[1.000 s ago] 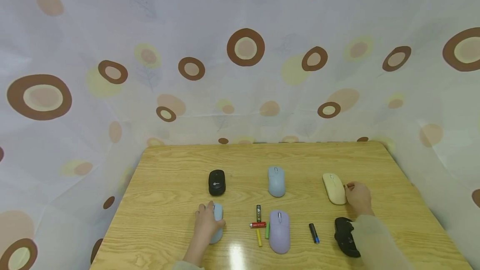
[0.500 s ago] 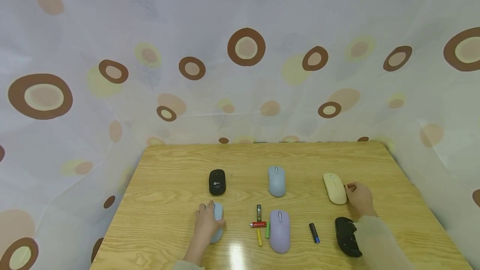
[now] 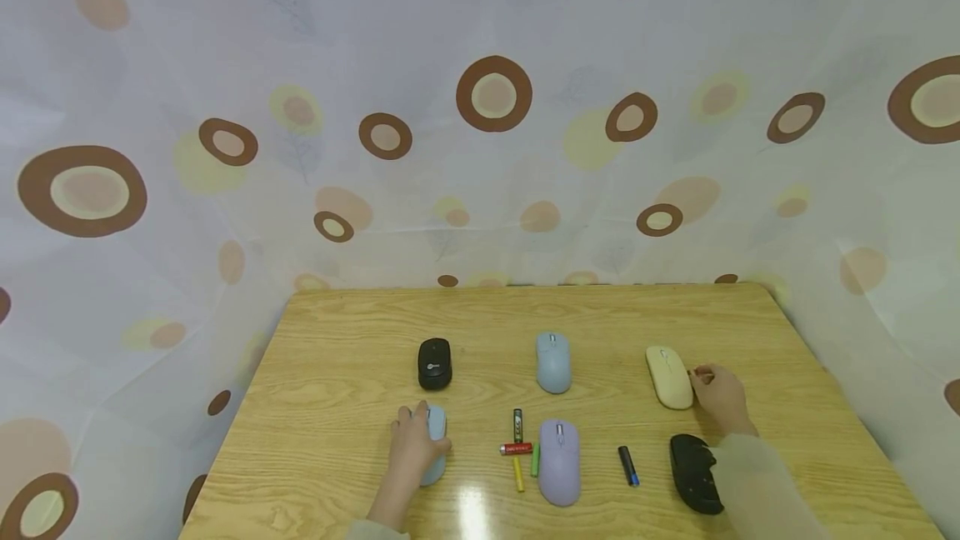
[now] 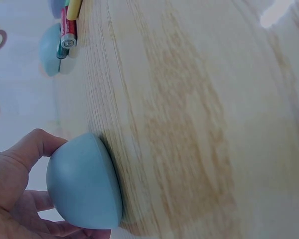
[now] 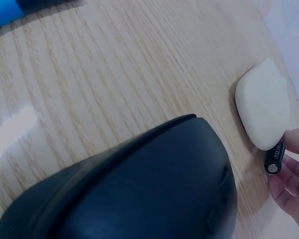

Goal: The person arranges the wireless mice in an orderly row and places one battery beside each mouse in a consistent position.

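Note:
At the front left, my left hand (image 3: 411,444) grips a light blue mouse (image 3: 435,465), thumb on one side and fingers along the other. The left wrist view shows that mouse (image 4: 82,181) resting on the wood. Over on the right, my right hand (image 3: 718,397) is beside a cream mouse (image 3: 670,377). Its thumb and fingers pinch a black battery (image 5: 275,157), seen in the right wrist view right against the edge of the cream mouse (image 5: 263,104). In the head view, the battery is mostly hidden by the fingers.
A small black mouse (image 3: 434,364), another light blue mouse (image 3: 553,363) and a lilac mouse (image 3: 559,462) lie on the table (image 3: 337,390). Beside the lilac one are several batteries, including a red one (image 3: 516,448). A black-and-blue battery (image 3: 628,467) and a larger black mouse (image 3: 693,475) lie right.
Both hands stay almost still on the same things. My right hand and forearm have shifted very slightly to the right since a second ago.

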`<action>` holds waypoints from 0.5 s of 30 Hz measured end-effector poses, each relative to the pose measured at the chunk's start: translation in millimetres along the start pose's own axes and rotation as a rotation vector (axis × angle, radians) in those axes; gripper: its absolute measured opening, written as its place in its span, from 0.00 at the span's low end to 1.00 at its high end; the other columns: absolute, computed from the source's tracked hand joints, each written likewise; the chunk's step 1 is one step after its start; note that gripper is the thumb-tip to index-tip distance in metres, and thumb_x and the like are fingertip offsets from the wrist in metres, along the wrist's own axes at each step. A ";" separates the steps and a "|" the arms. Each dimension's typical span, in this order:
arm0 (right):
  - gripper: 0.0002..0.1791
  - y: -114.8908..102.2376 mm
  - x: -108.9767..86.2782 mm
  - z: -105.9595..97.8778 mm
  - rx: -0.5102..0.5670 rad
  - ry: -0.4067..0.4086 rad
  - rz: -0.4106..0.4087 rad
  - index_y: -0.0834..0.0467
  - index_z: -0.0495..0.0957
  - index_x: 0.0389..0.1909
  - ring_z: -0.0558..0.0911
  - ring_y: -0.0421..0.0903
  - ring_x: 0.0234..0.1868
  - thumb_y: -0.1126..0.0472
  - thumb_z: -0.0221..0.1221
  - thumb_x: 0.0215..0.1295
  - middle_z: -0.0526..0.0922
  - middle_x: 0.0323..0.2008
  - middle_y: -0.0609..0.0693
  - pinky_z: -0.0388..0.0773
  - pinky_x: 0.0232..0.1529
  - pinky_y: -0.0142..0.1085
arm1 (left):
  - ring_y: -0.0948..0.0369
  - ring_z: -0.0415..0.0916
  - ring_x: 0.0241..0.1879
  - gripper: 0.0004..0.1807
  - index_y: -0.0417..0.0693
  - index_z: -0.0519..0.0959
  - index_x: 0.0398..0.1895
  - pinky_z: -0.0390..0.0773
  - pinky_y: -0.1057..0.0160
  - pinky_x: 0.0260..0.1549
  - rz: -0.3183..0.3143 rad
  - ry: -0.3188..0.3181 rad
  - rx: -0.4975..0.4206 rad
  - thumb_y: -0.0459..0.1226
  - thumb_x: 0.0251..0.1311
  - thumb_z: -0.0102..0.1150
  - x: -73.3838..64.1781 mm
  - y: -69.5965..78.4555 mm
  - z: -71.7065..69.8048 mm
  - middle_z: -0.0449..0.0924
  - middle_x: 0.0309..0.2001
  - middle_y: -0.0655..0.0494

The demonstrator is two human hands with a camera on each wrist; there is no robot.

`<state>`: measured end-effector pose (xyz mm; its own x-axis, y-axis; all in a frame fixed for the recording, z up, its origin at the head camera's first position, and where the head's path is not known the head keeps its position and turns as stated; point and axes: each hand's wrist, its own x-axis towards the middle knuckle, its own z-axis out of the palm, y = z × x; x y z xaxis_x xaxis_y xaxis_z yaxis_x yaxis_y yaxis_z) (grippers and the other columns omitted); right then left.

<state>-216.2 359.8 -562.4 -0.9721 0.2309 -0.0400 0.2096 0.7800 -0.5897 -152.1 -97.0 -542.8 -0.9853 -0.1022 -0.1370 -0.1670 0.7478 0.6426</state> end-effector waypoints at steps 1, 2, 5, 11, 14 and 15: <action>0.19 -0.6 0.1 -0.5 -0.001 -0.006 0.000 0.78 0.68 0.47 0.75 0.63 0.39 0.64 0.47 0.65 0.75 0.37 0.70 0.72 0.37 0.49 | 0.41 0.65 0.43 0.41 0.28 0.65 0.58 0.76 0.43 0.35 0.002 -0.001 0.001 0.35 0.38 0.70 0.2 0.1 -0.2 0.64 0.46 0.32; 0.19 -1.3 0.2 -1.2 -0.006 -0.012 -0.003 0.78 0.67 0.48 0.74 0.64 0.40 0.64 0.46 0.66 0.75 0.39 0.72 0.72 0.38 0.50 | 0.41 0.65 0.43 0.41 0.28 0.65 0.58 0.76 0.43 0.35 0.005 0.000 0.004 0.35 0.38 0.70 0.2 0.3 -0.6 0.64 0.46 0.32; 0.22 -4.6 0.4 -5.3 -0.031 -0.044 -0.011 0.79 0.63 0.52 0.73 0.67 0.43 0.63 0.44 0.66 0.73 0.42 0.75 0.72 0.40 0.52 | 0.41 0.65 0.43 0.40 0.27 0.65 0.58 0.76 0.43 0.34 0.012 0.000 0.011 0.35 0.38 0.69 0.4 0.5 -1.0 0.64 0.46 0.32; 0.25 -21.1 -8.5 -15.8 -0.044 -0.040 0.005 0.76 0.58 0.57 0.68 0.72 0.47 0.63 0.44 0.65 0.65 0.47 0.78 0.70 0.42 0.57 | 0.40 0.64 0.43 0.40 0.27 0.64 0.58 0.76 0.43 0.34 0.018 -0.003 0.019 0.36 0.39 0.69 0.2 0.6 -1.2 0.63 0.46 0.31; 0.24 -34.3 -21.5 -16.8 -0.023 0.051 -0.061 0.75 0.60 0.56 0.67 0.72 0.46 0.65 0.47 0.63 0.65 0.47 0.77 0.69 0.41 0.58 | 0.41 0.65 0.43 0.41 0.27 0.64 0.58 0.76 0.43 0.35 0.017 -0.006 0.018 0.36 0.39 0.69 -0.1 0.5 -0.9 0.63 0.46 0.32; 0.23 -39.8 -27.7 -16.5 -0.008 0.079 -0.088 0.75 0.60 0.56 0.67 0.71 0.46 0.66 0.48 0.62 0.66 0.47 0.76 0.69 0.40 0.58 | 0.41 0.65 0.43 0.41 0.27 0.64 0.58 0.76 0.43 0.35 0.018 -0.005 0.018 0.36 0.39 0.69 -0.2 0.5 -0.9 0.63 0.46 0.32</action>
<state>-195.9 332.0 -524.6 -0.9755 0.2065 0.0756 0.1249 0.8036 -0.5819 -152.0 -97.2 -541.7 -0.9880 -0.0851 -0.1290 -0.1480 0.7612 0.6315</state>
